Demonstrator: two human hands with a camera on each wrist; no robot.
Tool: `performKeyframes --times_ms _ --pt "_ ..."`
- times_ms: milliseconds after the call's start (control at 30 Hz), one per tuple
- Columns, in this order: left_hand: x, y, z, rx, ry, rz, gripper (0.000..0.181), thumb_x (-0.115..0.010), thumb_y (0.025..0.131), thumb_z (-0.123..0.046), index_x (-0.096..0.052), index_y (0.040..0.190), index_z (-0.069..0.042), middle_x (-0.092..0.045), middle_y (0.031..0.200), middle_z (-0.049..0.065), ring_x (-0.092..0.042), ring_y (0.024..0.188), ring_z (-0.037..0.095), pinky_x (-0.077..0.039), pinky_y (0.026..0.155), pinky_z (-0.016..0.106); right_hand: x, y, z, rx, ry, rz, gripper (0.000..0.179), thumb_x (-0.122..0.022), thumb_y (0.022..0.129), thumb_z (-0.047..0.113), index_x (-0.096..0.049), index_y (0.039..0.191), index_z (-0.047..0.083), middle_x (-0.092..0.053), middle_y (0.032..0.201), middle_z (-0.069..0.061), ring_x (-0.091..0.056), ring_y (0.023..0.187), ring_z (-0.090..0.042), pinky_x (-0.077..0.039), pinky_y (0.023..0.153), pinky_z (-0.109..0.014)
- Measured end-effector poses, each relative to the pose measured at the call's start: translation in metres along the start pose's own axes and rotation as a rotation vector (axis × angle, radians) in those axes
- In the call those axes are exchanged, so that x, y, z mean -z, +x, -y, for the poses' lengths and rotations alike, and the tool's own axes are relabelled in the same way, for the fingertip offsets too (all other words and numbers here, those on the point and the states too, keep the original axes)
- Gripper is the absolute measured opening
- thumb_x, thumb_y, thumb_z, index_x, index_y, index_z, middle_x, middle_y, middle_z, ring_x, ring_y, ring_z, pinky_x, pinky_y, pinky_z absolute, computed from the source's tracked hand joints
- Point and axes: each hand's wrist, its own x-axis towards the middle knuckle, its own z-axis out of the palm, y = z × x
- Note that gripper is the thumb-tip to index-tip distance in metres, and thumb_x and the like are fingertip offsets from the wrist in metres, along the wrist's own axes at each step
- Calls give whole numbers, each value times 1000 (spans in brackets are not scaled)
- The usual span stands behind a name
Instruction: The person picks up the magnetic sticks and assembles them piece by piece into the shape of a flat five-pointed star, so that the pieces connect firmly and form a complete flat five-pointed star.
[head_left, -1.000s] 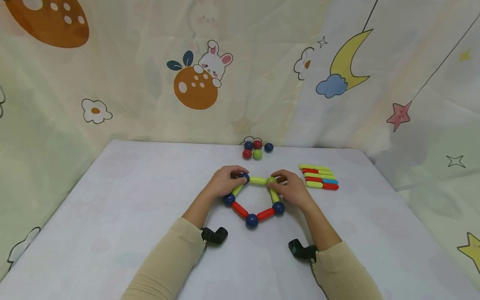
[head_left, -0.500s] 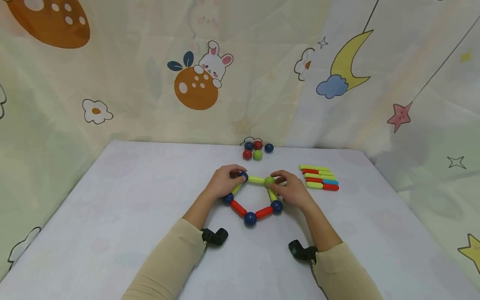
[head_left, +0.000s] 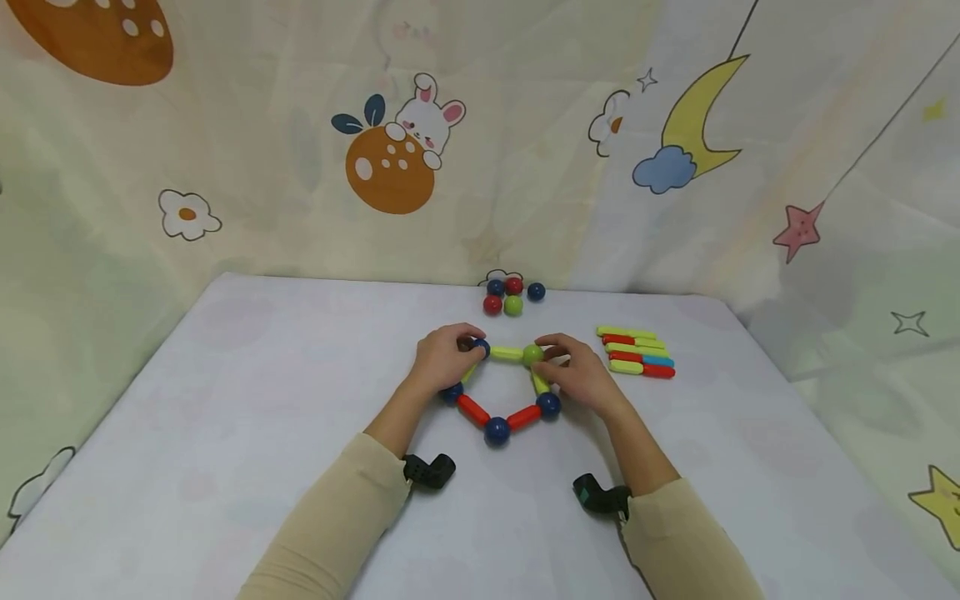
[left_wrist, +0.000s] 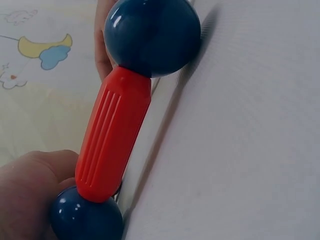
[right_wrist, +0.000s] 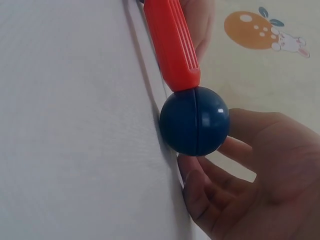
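Observation:
A closed ring of magnetic balls and rods lies on the white table [head_left: 285,433]. My left hand [head_left: 442,360] grips the blue ball [head_left: 482,347] at the ring's far left corner. With my right hand [head_left: 581,373] I pinch the green ball [head_left: 532,355] at the far right corner. A yellow-green rod [head_left: 507,353] joins these two balls. On the near side, two red rods [head_left: 473,410] meet at a blue ball [head_left: 497,431]. The left wrist view shows a red rod [left_wrist: 114,135] between two blue balls. In the right wrist view, a blue ball [right_wrist: 195,121] hides part of my fingers.
Several loose red, blue and green balls [head_left: 513,306] sit near the table's back edge. Right of my right hand lies a stack of coloured rods [head_left: 637,350], side by side. A printed cloth [head_left: 525,167] hangs behind the table. Black wrist cameras [head_left: 431,472] are strapped to both wrists.
Both hands have shifted the ring slightly to the left, keeping their hold on the blue and green balls. The loose balls and the rod stack stay in place; the head view has tilted slightly.

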Motion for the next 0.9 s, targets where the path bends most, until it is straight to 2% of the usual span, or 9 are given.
performKeyframes --times_ms 167,367,600,767,900 --pt "2 0 -3 -12 24 -15 28 -68 96 -26 -73 121 -16 -76 113 8 -65 110 28 -43 104 53 0 1 0 -1 37 14 52 -68 99 28 -53 147 18 -60 141 -15 -64 113 -33 -60 82 -35" --pt "3 -1 -1 3 32 -1 27 -68 95 -27 -73 120 -16 -75 110 7 -64 106 27 -45 101 51 -2 -2 0 -9 10 36 52 -67 99 30 -53 148 19 -61 140 -14 -63 115 -33 -60 86 -37" --pt "12 1 7 11 -25 75 28 -70 95 -31 -73 120 -18 -72 114 7 -62 106 26 -51 96 45 0 -2 0 5 -7 35 52 -66 100 30 -53 149 19 -61 140 -14 -62 115 -33 -60 86 -38" --pt "21 2 17 -9 -60 86 28 -73 95 -30 -73 120 -17 -71 113 6 -61 104 25 -51 96 43 5 -3 1 4 26 40 50 -64 101 31 -53 149 19 -60 142 -14 -64 113 -32 -60 84 -35" --pt "19 2 20 -33 -69 85 29 -71 97 -28 -72 123 -15 -70 114 6 -59 104 25 -50 97 42 10 -5 0 5 46 29 49 -63 102 30 -54 148 17 -59 142 -15 -64 112 -31 -60 82 -34"
